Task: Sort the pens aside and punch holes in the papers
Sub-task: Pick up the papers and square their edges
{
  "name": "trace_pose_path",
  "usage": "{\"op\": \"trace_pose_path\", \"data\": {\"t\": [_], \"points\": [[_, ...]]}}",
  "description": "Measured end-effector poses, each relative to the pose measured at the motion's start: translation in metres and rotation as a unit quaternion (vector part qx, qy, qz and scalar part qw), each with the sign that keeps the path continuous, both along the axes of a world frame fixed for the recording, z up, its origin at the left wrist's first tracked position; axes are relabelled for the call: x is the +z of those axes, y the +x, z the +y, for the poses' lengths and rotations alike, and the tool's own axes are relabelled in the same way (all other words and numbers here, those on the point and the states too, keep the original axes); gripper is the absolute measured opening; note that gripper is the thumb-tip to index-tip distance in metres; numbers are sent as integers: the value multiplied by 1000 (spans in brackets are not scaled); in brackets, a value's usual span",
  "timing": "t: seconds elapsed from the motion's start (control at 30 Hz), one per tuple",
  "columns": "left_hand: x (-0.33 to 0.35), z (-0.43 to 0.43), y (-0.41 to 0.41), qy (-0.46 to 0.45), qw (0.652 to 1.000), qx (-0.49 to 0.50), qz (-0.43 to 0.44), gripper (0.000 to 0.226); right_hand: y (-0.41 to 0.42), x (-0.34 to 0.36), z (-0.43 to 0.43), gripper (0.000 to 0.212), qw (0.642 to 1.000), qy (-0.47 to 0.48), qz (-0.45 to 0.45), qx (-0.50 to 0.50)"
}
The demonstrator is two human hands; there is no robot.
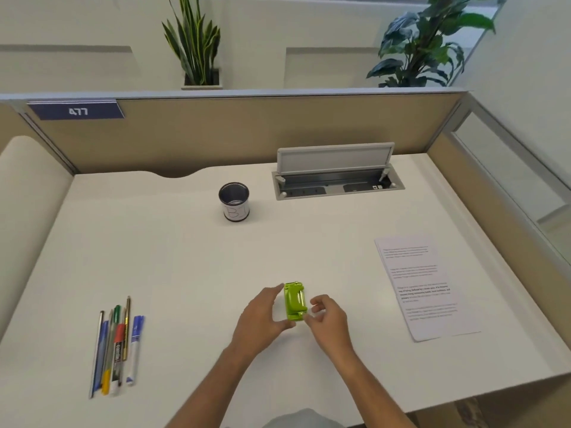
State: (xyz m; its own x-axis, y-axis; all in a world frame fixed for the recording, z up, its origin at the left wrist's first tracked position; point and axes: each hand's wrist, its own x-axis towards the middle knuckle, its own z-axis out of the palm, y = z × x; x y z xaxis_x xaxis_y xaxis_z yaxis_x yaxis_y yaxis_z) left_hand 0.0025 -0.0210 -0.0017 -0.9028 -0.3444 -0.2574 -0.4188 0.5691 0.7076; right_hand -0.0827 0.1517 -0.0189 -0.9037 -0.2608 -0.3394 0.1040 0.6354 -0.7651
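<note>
A small lime-green hole punch [295, 301] lies on the white desk [191, 267] near the front middle. My left hand [262, 319] grips its left side, thumb at the near end and fingers at the far corner. My right hand [327, 316] pinches its near right corner with curled fingers. Several pens and markers [117, 344] lie side by side at the front left. A printed stack of papers [425, 288] lies flat at the right, apart from both hands.
A round pen cup [234, 202] with a white label stands at the back middle, nothing visible inside. An open cable box [336, 177] with a raised lid sits at the back right. Beige partition walls [216, 134] enclose the desk; plants stand behind.
</note>
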Motion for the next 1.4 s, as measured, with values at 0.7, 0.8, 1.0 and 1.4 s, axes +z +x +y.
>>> {"op": "trace_pose_path", "data": {"t": [0.7,0.8,1.0,1.4], "points": [[-19,34,-72,-159,981,-111,-29,132,-39,-3,165,25,994,-4,36,-104],[-12,33,-68,-150,984,-91,-6,134,-72,6,185,24,976,64,145,-147],[-7,48,-50,-160,983,-35,86,90,-160,15,233,59,938,251,93,-222],[7,98,-44,-127,980,-27,150,52,-189,4,240,115,928,299,-100,-199]]}}
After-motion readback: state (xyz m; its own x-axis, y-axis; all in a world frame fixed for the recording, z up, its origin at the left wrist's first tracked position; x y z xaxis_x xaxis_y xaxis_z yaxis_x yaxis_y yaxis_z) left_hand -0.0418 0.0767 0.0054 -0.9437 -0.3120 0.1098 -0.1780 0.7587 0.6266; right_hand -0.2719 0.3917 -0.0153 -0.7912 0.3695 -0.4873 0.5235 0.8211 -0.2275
